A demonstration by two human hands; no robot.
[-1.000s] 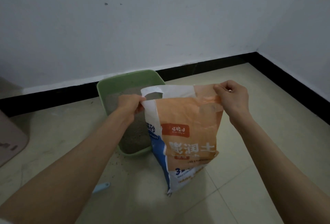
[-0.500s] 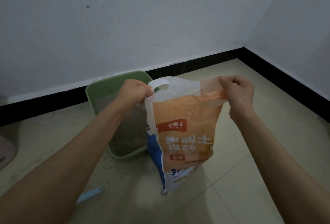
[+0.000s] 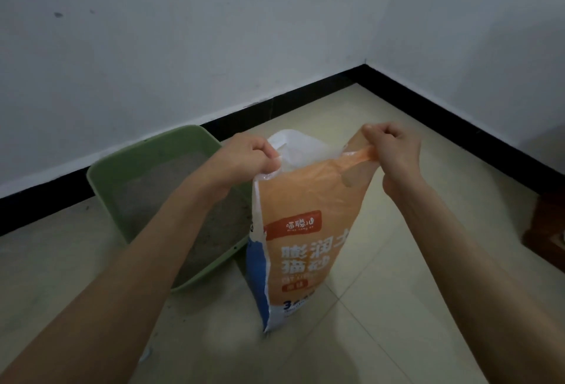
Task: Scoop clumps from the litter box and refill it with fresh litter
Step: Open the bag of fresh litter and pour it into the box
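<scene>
litter box [image 3: 159, 154], green plastic, sits on the tiled floor [image 3: 382, 292] at about 9 o'clock of frame centre, its far edge close to the black skirting [image 3: 290, 102] under the white wall [image 3: 214, 31]. grey litter [image 3: 171, 200] lies inside it, the near right part hidden by the left forearm. a few dark grains are scattered on the tiles just beside its near rim, toward 7 o'clock.

litter bag [image 3: 302, 230], orange front with a blue and white side, stands upright at centre, just beside the box's right corner, bottom on or very near the floor, can't tell which. chinese print on the front, white inner lining showing at the top.

left hand [image 3: 249, 157] at 11 o'clock of the bag, fingers curled tight, pinching the bag's top left edge. right hand [image 3: 394, 151] at 1 o'clock of the bag, also fisted, gripping the top right corner, where the orange film is stretched into a thin strip. the two hands are apart with the bag mouth between them, top edge pulled taut.

a small pale blue bit [image 3: 146, 353] shows at 7 o'clock under the left forearm, too hidden to tell what it is. a dark brown object [image 3: 547, 230] at the 3 o'clock edge, cut off by the frame.
</scene>
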